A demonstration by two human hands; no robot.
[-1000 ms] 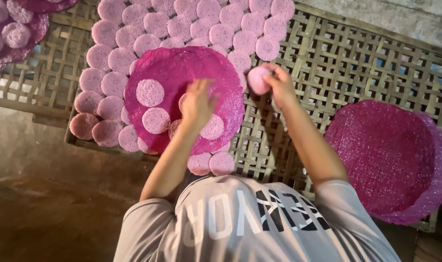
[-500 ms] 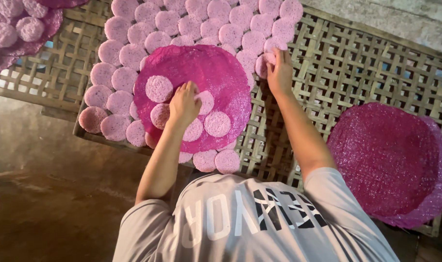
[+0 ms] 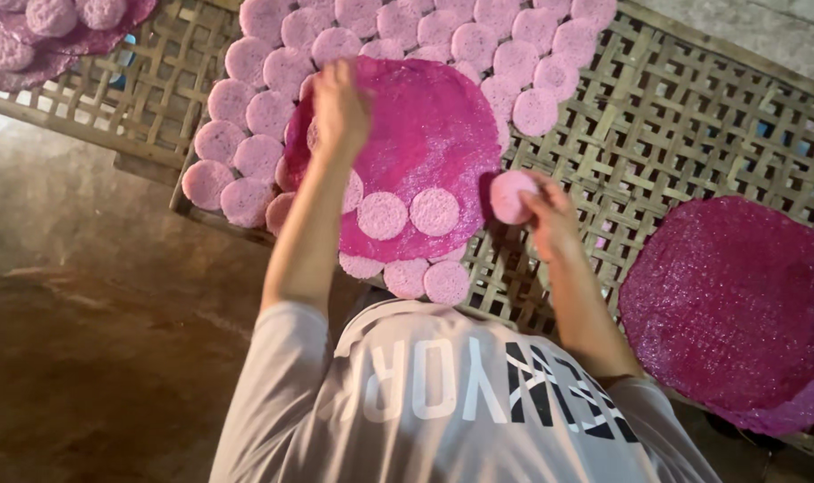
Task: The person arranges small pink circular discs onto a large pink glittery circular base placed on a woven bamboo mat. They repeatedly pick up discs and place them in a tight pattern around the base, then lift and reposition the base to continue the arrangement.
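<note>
A large round magenta sheet (image 3: 429, 125) lies on a woven bamboo rack (image 3: 684, 125) and carries small pale pink discs (image 3: 382, 215). My left hand (image 3: 340, 100) rests on the sheet's upper left part, fingers down over a half-hidden disc; its grip is blurred. At the sheet's lower right edge, my right hand (image 3: 550, 215) pinches one small pink disc (image 3: 510, 197) just above the rack. Several more pink discs (image 3: 264, 116) lie in rows on the rack around the sheet.
A stack of large magenta sheets (image 3: 729, 304) sits on the rack at the right. A second rack with pink discs (image 3: 54, 22) is at the top left. Brown earthen floor (image 3: 85, 340) lies below the rack's near edge.
My right hand came back from the far rows to the sheet's near right edge, now holding a pink disc. My left hand slid from the sheet's middle to its upper left.
</note>
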